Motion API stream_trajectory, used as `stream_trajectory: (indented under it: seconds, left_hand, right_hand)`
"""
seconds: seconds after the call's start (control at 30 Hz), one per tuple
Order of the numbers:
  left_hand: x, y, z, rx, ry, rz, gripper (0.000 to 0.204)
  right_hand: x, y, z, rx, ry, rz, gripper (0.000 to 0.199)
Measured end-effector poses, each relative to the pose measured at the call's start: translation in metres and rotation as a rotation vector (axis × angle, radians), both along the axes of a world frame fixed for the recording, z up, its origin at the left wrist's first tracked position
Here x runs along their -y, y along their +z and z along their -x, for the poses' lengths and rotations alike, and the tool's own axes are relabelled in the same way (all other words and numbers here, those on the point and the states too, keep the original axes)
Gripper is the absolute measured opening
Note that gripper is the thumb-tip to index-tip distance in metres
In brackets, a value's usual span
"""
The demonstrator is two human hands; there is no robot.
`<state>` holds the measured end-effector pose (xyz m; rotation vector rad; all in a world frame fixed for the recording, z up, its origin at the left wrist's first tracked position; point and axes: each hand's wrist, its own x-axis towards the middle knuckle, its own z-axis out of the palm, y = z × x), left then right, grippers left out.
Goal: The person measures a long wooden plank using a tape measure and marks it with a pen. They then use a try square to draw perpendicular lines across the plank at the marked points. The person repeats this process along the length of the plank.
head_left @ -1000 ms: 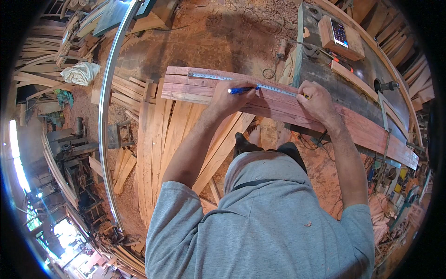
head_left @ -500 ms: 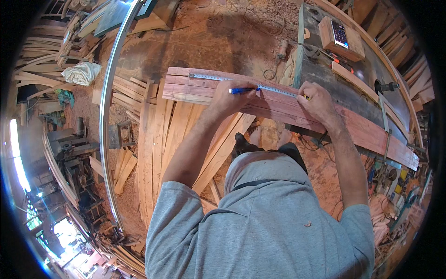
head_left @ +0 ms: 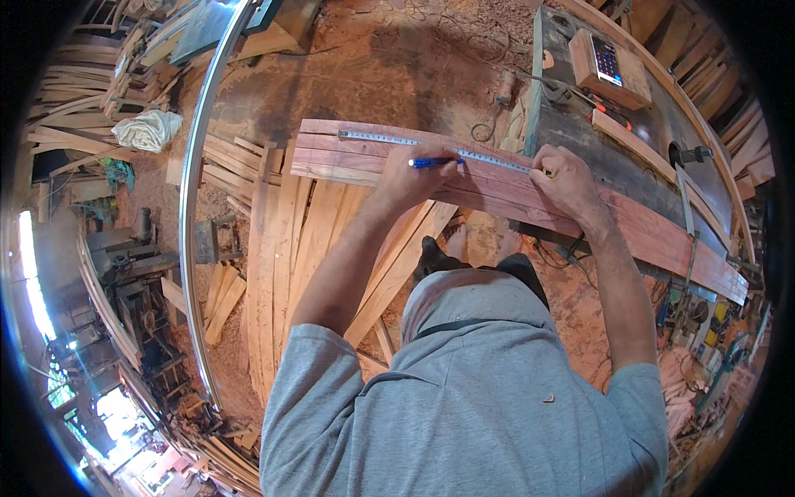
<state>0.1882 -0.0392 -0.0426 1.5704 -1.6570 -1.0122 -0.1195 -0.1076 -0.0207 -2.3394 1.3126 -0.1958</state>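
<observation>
A long reddish wooden board [head_left: 654,232] with dark lengthwise lines lies slantwise before me. Stretched along its upper face is the blade [head_left: 493,161] of a tape measure, its end near the board's left end. My right hand [head_left: 570,182] is closed around the tape measure's case, of which only a bit of yellow [head_left: 547,173] shows between the fingers. Farther left, my left hand [head_left: 402,177] rests on the board, pinching a blue pen [head_left: 426,162] held almost flat beside the blade. The fingers partly cover the blade, and the pen's tip is too small to make out.
Under the board's right part is a dark machine table [head_left: 551,108], carrying a wooden block [head_left: 635,87] with a phone [head_left: 607,63] against it. Pale planks [head_left: 273,248] lie below the board's left end. A metal rail [head_left: 189,182] runs along the left. Sawdust covers the floor.
</observation>
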Motion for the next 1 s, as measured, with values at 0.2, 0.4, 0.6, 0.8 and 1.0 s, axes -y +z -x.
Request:
stream_trajectory:
  seconds: [0.2,0.4,0.6,0.8,1.0]
  left_hand:
    - [-0.026,-0.007,-0.037,0.143,0.210,0.399,0.035]
    - [-0.045,-0.021,-0.050,0.605,0.184,0.518,0.041]
    - [-0.052,-0.038,-0.025,0.612,0.137,0.412,0.053]
    - [-0.053,-0.040,-0.011,0.635,0.132,0.408,0.054]
    - [-0.049,-0.030,-0.004,0.645,0.109,0.429,0.053]
  right_hand:
    - [0.001,0.000,0.001,0.039,-0.009,-0.010,0.015]
    - [0.005,0.006,0.017,0.077,-0.018,-0.053,0.014]
    - [0.002,0.015,0.071,0.094,-0.072,-0.123,0.014]
    - [-0.003,0.016,0.106,0.142,-0.077,-0.161,0.013]
    - [-0.002,0.015,0.136,0.168,-0.087,-0.179,0.013]
